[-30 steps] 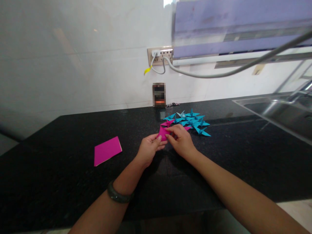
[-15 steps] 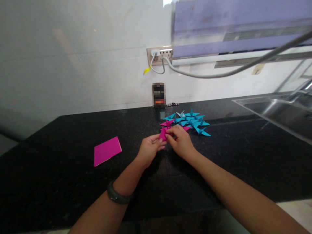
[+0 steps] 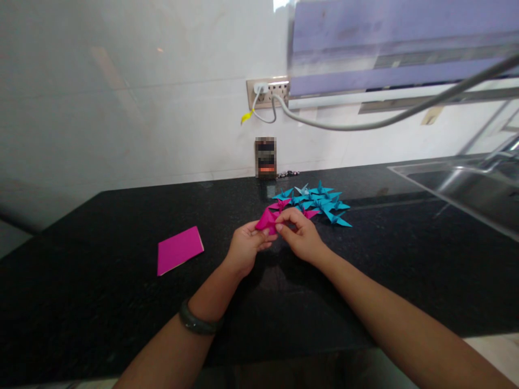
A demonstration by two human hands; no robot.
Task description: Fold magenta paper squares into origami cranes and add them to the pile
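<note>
Both hands on one small pink paper piece [image 3: 266, 220], held up over the black counter [image 3: 121, 319], middle of scene, just near of the paper birds. Left hand [image 3: 245, 246]: clamped on the paper's left and near side, thumb on top, fingers underneath; probably the support, keeping it steady off the counter. Right hand [image 3: 302, 237]: thumb and fingertips pinched together on the paper's right edge; likely a fine grip so one layer or corner can be worked. Exact fold hidden by fingers, can't tell.

Blue birds [image 3: 322, 205] bunched far right of the hands, wings overlapping, probably parked there to leave the near side for working. Pink bird [image 3: 279, 205] at the group's left, just beyond the held paper; another pink bit [image 3: 310, 214] pokes out behind the right hand, mostly hidden. Flat pink paper stack [image 3: 180, 251] lies left, apart from the birds, seemingly within left-hand reach. Blurred-out block [image 3: 266, 158] stands upright against the wall, probably leaned for support.
</note>
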